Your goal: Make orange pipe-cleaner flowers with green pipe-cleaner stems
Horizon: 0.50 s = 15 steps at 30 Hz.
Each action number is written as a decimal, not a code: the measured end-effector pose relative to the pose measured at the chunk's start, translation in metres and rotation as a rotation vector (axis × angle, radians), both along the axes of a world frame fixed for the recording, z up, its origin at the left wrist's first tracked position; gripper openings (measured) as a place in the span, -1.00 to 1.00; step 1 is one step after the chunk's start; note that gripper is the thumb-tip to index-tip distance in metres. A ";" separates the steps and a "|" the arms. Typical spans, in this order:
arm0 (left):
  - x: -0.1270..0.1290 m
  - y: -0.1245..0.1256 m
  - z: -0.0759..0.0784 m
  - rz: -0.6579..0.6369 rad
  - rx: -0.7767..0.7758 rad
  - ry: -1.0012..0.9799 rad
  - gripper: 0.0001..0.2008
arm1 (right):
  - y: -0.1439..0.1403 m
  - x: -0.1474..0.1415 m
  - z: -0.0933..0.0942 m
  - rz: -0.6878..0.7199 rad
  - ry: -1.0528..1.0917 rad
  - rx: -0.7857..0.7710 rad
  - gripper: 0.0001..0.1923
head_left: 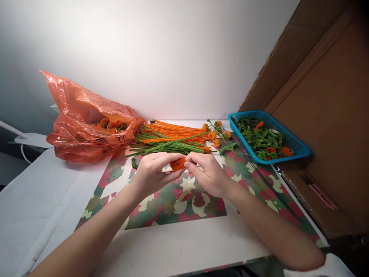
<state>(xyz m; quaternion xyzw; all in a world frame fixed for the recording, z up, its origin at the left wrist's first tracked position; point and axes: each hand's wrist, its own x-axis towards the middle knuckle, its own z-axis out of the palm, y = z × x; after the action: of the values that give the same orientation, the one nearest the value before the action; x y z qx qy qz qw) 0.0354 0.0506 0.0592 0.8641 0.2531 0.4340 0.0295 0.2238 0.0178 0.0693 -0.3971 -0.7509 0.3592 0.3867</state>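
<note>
Fingers of the left hand [151, 174] and the right hand [208, 174] pinched a small orange pipe-cleaner coil [177, 163] between them, held just above the patterned mat [184, 204]. Behind the hands lay a pile of orange and green pipe cleaners [173, 140], with finished orange flowers on stems [216, 135] just beside it. An orange plastic bag [86, 119] sat to the left, and a blue basket [291, 144] of green and orange pieces stood to the right, near a cardboard wall [325, 104].
</note>
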 end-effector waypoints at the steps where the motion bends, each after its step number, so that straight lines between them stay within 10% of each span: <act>1: 0.000 0.000 0.000 -0.001 -0.007 0.004 -0.91 | 0.000 0.000 0.000 0.004 -0.001 -0.001 -0.73; 15: -0.002 -0.003 0.004 0.024 -0.266 -0.113 -0.70 | 0.008 0.013 0.005 -0.111 0.099 0.289 -0.90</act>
<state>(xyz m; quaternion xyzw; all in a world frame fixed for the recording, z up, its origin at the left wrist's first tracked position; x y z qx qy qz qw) 0.0334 0.0479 0.0629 0.8236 0.3167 0.4451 0.1528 0.2373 0.0259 0.0745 -0.3601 -0.7517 0.2446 0.4954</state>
